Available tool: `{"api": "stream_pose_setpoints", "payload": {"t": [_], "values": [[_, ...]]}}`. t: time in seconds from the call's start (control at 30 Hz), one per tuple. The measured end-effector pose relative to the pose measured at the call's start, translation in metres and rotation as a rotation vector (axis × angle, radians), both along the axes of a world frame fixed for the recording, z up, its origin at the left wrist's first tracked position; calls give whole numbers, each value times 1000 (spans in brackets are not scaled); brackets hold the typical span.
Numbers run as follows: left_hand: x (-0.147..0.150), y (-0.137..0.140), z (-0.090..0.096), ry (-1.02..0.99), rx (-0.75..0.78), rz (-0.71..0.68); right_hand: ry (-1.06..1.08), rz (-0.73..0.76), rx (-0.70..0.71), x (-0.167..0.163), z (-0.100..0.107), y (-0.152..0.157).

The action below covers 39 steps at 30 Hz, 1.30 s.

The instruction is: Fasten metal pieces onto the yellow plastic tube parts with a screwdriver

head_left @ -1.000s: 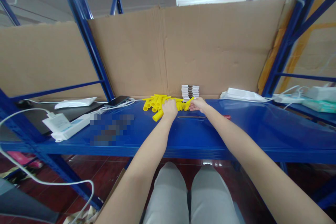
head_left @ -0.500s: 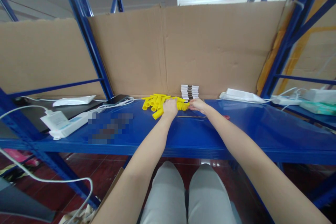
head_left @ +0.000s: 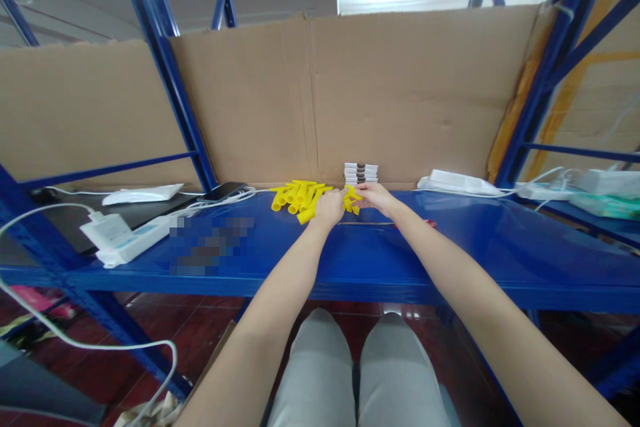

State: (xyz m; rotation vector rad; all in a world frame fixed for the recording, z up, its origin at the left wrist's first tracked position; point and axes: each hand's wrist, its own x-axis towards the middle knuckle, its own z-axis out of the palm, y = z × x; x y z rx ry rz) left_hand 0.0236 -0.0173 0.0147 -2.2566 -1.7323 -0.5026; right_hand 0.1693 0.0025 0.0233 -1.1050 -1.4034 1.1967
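Note:
My left hand point(head_left: 330, 207) is closed over yellow tube-like pieces. The round end of one yellow tube point(head_left: 307, 216) sticks out on its left side. Between my hands, small yellow prongs point(head_left: 352, 201) spread apart; whether they belong to the held tube I cannot tell. My right hand point(head_left: 375, 197) pinches at these prongs from the right, its fingertips partly hidden. Left of my hands lies a pile of yellow tubes point(head_left: 291, 195), several with flared open ends facing me.
Behind my hands stands a stack of white bundles with dark bands point(head_left: 361, 172). A thin rod with a red handle point(head_left: 431, 223) lies under my right forearm. A white power strip point(head_left: 135, 240), a dark phone point(head_left: 225, 191) and a white packet point(head_left: 457, 182) rest on the blue shelf point(head_left: 480, 247). Cardboard point(head_left: 400, 93) closes the back.
My left hand has shifted slightly right, with the tube end moving along. The yellow prongs, bunched together earlier, are now fanned apart. My right hand has moved slightly left and up over them.

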Motion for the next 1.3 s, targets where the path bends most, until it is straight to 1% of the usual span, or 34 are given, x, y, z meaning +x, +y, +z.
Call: {"api": "stream_pose_setpoints", "payload": {"t": [0.07,0.17,0.3,0.43,0.53,0.57,0.63,0.7,0.77,0.87,0.9,1.03,1.1,1.3], "values": [[0,1,0,-9,2,-8,-3,-23,24,-1,1,-1],[1,0,0,-21,-7,-21,2,-106,67,0,2,0],[3,-4,2,-21,-17,-81,29,-298,87,7,3,10],[4,-7,2,-63,-12,-144,156,-514,82,21,5,20],[5,-7,1,-108,15,-200,291,-601,81,32,6,23],[5,-7,1,-123,32,-221,328,-599,77,35,7,23],[5,-5,1,-159,77,-247,379,-545,72,39,8,23],[3,-3,2,-214,130,-212,394,-466,83,41,9,21],[-1,0,3,-292,178,-94,380,-416,103,41,9,19],[-14,3,6,-403,213,165,346,-405,95,41,8,17],[-19,4,6,-419,212,232,339,-405,86,40,7,16],[-36,9,2,-395,194,389,317,-383,80,38,6,14],[-41,11,-2,-367,171,414,302,-369,87,36,6,14],[-43,17,-11,-332,123,374,265,-327,99,31,8,10]]}}
